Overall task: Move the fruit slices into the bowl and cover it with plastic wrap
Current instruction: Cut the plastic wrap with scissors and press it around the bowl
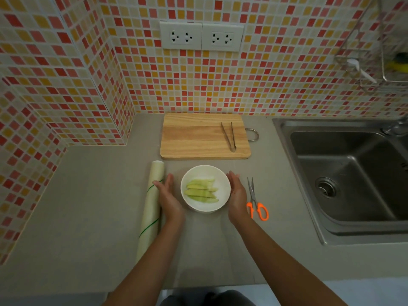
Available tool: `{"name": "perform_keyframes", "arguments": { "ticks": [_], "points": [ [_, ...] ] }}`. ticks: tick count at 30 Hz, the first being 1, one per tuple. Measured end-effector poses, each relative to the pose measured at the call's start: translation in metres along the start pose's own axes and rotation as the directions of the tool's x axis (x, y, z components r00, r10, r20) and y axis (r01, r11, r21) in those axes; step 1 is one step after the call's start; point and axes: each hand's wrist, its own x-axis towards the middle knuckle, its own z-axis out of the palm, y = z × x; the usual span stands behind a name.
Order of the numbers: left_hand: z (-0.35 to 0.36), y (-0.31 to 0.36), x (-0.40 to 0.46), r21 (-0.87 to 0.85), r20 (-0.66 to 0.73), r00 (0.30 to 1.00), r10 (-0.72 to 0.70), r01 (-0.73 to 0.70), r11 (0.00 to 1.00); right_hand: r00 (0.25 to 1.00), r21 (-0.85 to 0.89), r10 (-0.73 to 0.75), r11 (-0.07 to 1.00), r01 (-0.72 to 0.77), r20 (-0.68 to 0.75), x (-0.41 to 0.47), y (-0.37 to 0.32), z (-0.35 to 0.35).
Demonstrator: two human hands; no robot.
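With the pale green fruit slices (202, 190) already in the round white bowl (223, 184) at lower centre, I judge only wrapping remains.
My left hand (167, 194) and right hand (237, 193) flank it, palms spread, holding nothing; no film visible over it that I can tell, plastic wrap roll (152, 204) lies left.

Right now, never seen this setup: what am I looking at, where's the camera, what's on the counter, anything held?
There is no robot here. One wide-angle camera sits on a person's head and looks down at their two bare arms, so the edges bend.

On the grey counter sits a white bowl with pale green fruit slices already in it. The left hand and right hand flank the bowl, palms inward, open, gripping nothing. Whether a film already covers the bowl I cannot tell.

The plastic wrap roll lies left of the bowl, and orange-handled scissors lie to its right. Behind is a wooden cutting board with metal tongs on it. A steel sink is at the right.
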Motion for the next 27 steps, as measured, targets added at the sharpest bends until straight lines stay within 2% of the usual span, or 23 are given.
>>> {"name": "perform_keyframes", "arguments": {
  "ticks": [2, 7, 9, 15, 18, 21, 23, 25, 27],
  "points": [
    [0.0, -0.006, -0.008, -0.023, 0.029, 1.0, -0.01, 0.011, 1.0, 1.0, -0.004, 0.001, 1.0, -0.001, 0.009, 0.003, -0.008, -0.004],
    [0.022, -0.006, -0.012, -0.13, 0.092, 0.992, -0.086, 0.098, 0.987, 0.984, 0.019, 0.092, 0.995, -0.096, 0.152, 0.006, -0.005, 0.001],
    [0.027, -0.007, -0.012, -0.185, 0.12, 0.987, -0.107, 0.128, 0.974, 0.982, 0.032, 0.115, 0.992, -0.121, 0.149, 0.001, 0.0, 0.006],
    [0.028, -0.011, -0.014, -0.18, 0.14, 0.989, -0.036, 0.061, 0.982, 0.975, 0.027, 0.122, 0.991, -0.129, 0.186, 0.002, 0.001, 0.006],
    [0.023, -0.012, -0.013, -0.092, 0.182, 0.983, -0.021, 0.039, 0.995, 0.97, -0.035, 0.11, 0.994, -0.104, 0.216, 0.004, -0.005, 0.005],
    [0.011, -0.01, -0.013, 0.087, 0.217, 0.976, -0.007, -0.012, 0.996, 0.954, -0.117, 0.126, 0.988, -0.097, 0.271, 0.006, -0.018, 0.003],
    [0.001, -0.01, -0.015, 0.2, 0.128, 0.991, 0.041, -0.066, 0.978, 0.96, -0.153, 0.106, 0.986, -0.067, 0.258, 0.008, -0.024, 0.001],
    [-0.008, -0.009, -0.018, 0.305, 0.01, 0.99, 0.139, -0.135, 0.943, 0.982, -0.144, 0.049, 0.989, -0.023, 0.184, 0.008, -0.028, -0.001],
    [-0.011, -0.006, -0.018, 0.367, -0.004, 0.974, 0.225, -0.208, 0.907, 0.993, -0.066, 0.007, 0.998, 0.001, 0.119, 0.005, -0.026, -0.006]
  ]
}}
